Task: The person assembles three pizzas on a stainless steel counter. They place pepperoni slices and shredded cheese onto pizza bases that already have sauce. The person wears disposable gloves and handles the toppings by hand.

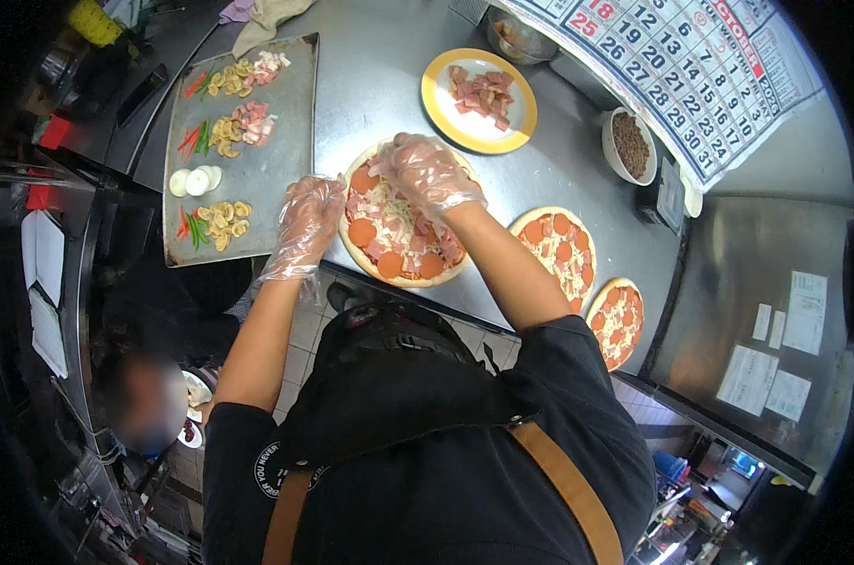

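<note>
While the unbaked pizza (400,231) lies at the near edge of the steel counter (380,85), the gloved right hand (425,174) hovers over its far side, fingers bunched downward; whether they pinch anything I cannot tell. The gloved left hand (306,224) rests half-open at its left rim, holding nothing visible. Left lies a tray (267,174) of vegetable heaps; far, a yellow plate (479,101) of ham; right, two smaller pizzas (561,250).
</note>
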Action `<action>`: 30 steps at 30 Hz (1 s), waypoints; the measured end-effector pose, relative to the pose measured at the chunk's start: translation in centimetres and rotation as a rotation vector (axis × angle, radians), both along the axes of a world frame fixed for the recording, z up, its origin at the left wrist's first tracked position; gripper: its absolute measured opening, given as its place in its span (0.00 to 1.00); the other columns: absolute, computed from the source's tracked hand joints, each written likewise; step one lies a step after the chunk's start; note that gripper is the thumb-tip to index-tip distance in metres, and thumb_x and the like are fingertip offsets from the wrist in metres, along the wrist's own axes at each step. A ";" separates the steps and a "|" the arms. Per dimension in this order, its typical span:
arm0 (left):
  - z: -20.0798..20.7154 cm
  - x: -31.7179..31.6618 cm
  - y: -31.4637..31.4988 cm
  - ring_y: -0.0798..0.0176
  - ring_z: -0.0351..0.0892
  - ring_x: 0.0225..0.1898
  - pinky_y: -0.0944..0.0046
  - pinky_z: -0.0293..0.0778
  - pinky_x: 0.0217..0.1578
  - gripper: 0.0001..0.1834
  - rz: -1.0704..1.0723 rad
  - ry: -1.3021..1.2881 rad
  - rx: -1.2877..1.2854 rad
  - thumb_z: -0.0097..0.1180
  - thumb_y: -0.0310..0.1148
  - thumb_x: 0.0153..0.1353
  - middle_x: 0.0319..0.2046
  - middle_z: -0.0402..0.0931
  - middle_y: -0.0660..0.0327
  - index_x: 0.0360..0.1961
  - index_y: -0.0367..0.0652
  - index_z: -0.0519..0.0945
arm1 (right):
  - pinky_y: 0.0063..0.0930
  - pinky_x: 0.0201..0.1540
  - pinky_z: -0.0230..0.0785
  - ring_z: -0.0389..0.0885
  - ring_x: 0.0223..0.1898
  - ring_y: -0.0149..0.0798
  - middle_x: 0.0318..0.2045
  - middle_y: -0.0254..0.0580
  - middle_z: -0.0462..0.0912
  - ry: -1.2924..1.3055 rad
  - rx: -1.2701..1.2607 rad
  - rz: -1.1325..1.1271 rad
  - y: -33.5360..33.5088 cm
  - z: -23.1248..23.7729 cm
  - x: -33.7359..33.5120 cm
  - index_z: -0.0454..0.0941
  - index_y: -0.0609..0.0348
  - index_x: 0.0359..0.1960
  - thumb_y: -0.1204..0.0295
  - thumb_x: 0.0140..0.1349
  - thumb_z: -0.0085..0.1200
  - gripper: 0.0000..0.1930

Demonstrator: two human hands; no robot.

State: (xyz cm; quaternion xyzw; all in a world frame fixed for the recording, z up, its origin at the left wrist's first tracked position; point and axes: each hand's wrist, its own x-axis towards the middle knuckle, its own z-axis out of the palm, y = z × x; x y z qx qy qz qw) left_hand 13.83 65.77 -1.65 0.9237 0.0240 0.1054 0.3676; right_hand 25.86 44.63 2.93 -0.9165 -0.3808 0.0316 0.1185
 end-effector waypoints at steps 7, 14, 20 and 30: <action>0.1 -0.8 -3.3 0.42 0.80 0.51 0.45 0.76 0.54 0.10 -0.146 -0.057 0.034 0.66 0.34 0.66 0.47 0.83 0.51 0.44 0.41 0.88 | 0.48 0.52 0.79 0.86 0.48 0.53 0.42 0.51 0.85 0.190 0.073 -0.306 -7.0 1.3 -1.9 0.88 0.59 0.38 0.63 0.71 0.61 0.12; -0.3 0.3 -6.5 0.44 0.80 0.50 0.45 0.76 0.53 0.08 -0.310 -0.098 0.113 0.68 0.31 0.63 0.45 0.83 0.53 0.41 0.41 0.88 | 0.46 0.47 0.80 0.86 0.43 0.52 0.37 0.44 0.84 0.144 0.071 -0.159 -8.8 -2.2 -6.0 0.89 0.53 0.43 0.62 0.69 0.63 0.10; 0.0 0.4 -6.2 0.45 0.79 0.50 0.47 0.76 0.53 0.07 -0.302 0.002 0.216 0.69 0.32 0.61 0.42 0.82 0.54 0.39 0.42 0.88 | 0.48 0.43 0.78 0.85 0.40 0.50 0.34 0.44 0.82 -0.012 0.033 -0.087 -7.2 -3.6 -6.7 0.86 0.54 0.38 0.62 0.66 0.66 0.09; -0.8 -0.8 -7.8 0.44 0.76 0.56 0.43 0.72 0.60 0.13 -0.372 -0.011 0.363 0.68 0.35 0.57 0.46 0.79 0.54 0.43 0.46 0.87 | 0.47 0.51 0.79 0.84 0.48 0.54 0.40 0.46 0.83 0.374 0.113 -0.104 -11.8 -1.5 -10.8 0.85 0.55 0.42 0.65 0.68 0.64 0.08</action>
